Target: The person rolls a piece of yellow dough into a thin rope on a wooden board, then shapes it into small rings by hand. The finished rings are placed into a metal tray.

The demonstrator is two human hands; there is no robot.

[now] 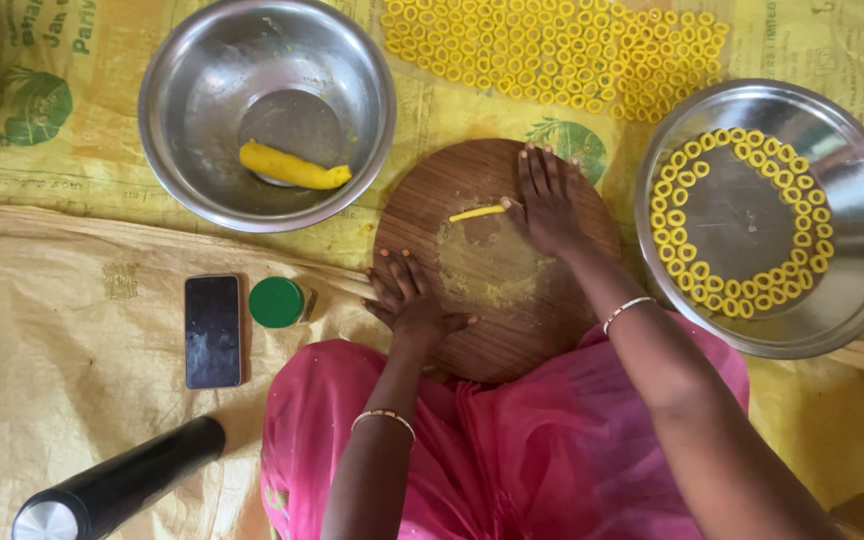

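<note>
Yellow dough strip (477, 212), thin and short, lies on the round wooden board (497, 330), near its upper middle, just above a pale dusty yellow patch. The right hand (547, 200) rests flat on the board with the fingers stretched forward and close together; the thumb side touches the right end of the strip. The left hand (407, 295) lies palm down on the left edge of the board, fingers a little spread, holding nothing.

To the right of the board stands a steel plate (852, 290) with small yellow dough rings (742, 300) laid along its inside in a curved band. Above the board, many more yellow rings (552, 50) lie in rows on the yellow printed sheet (52, 300) that covers the floor. To the upper left is a steel bowl (202, 60) with one thick yellow dough roll (292, 167) inside. Left of the board, a jar with green lid (277, 301) stands beside a dark phone (213, 330), and a black cylinder with silver end (122, 487) lies lower left. Pink cloth (532, 450) covers the person's lap.
</note>
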